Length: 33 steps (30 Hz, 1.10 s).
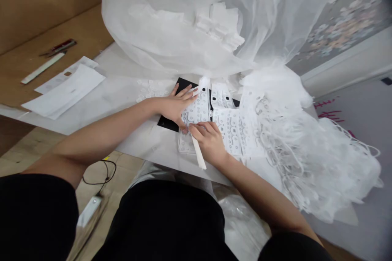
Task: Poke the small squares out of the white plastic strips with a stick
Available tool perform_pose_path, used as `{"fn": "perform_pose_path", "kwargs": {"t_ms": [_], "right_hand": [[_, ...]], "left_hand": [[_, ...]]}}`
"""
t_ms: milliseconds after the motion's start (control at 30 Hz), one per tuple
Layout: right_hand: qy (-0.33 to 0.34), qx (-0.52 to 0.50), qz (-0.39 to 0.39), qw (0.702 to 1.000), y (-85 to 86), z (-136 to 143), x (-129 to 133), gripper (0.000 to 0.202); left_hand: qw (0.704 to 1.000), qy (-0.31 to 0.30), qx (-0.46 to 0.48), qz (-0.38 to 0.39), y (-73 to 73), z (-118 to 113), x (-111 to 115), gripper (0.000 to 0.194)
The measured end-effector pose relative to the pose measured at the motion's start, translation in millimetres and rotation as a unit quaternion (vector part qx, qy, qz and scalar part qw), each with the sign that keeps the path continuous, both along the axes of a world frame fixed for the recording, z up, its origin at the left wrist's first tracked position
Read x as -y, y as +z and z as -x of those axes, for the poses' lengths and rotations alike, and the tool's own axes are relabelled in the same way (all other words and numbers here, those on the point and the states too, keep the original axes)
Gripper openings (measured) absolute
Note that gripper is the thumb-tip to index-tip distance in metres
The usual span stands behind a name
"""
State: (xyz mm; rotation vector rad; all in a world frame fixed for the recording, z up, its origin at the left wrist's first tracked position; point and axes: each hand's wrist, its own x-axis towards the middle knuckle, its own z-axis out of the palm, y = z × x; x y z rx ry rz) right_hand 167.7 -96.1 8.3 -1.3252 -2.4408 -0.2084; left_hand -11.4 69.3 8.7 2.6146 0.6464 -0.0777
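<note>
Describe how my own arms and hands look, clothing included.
Both arms wear short, plain black sleeves: the left sleeve and right sleeve end near the elbows, with no markings visible. The forearms below are bare. The left grip and right grip are ungloved human hands; I see no watch or bracelet, and nails are too small to judge.
</note>
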Motion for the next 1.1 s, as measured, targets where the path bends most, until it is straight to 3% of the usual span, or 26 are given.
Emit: {"fn": "perform_pose_path", "kwargs": {"t_ms": [100, 200, 333, 433, 500, 567, 767, 1100], "right_hand": [[-0.049, -0.031, 0.010, 0.998, -3.9, -11, -14, 0.023], [-0.124, -0.112, -0.011, 0.986, 4.4, -35, -30, 0.023], [-0.195, -0.313, -0.067, 0.927, 22.3, -62, -28, 0.020], [-0.162, -0.417, 0.039, 0.894, 17.9, -65, -7, 0.019], [-0.143, -0.427, 0.122, 0.884, 7.6, -60, 6, 0.019], [-0.144, -0.414, 0.156, 0.885, -1.6, -55, 13, 0.019], [-0.127, -0.369, 0.150, 0.909, -5.2, -51, 8, 0.014], [-0.114, -0.345, 0.140, 0.921, -5.1, -51, 7, 0.013]], "left_hand": [[1.000, -0.007, 0.012, 0.011, -2.2, 1, -2, 0.139], [0.999, -0.008, 0.025, 0.022, -0.9, 2, -3, 0.139], [0.999, -0.013, 0.029, 0.022, 3.6, 2, -1, 0.134], [1.000, -0.006, 0.025, 0.005, 5.4, 0, 1, 0.129], [0.999, 0.010, 0.040, -0.003, 5.0, -2, 3, 0.126], [0.998, 0.018, 0.057, -0.008, 3.5, -3, 5, 0.125], [0.998, 0.009, 0.064, 0.002, -0.8, -3, 4, 0.125], [0.999, 0.003, 0.039, 0.015, 2.3, -3, 3, 0.123]]}}
